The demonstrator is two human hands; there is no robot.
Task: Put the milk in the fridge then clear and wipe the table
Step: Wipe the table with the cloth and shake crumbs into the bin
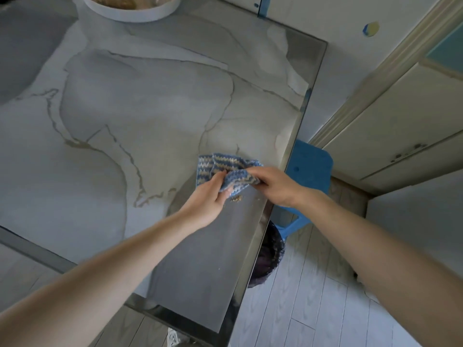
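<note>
A blue and cream zigzag cloth (226, 169) is bunched up just above the marble table (140, 116), near its right edge. My left hand (206, 197) pinches the cloth's lower left part. My right hand (271, 185) grips its right side from above. A small heap of brown crumbs (236, 199) lies on the table right under the cloth, between my two hands. A few stray specks lie lower on the tabletop. No milk or fridge is in view.
A white round dish (130, 8) with brownish contents stands at the table's far edge. A blue plastic stool (309, 169) stands beside the right edge. A dark bin (269, 256) sits on the pale floor under that edge. Cream cabinets (390, 116) line the right.
</note>
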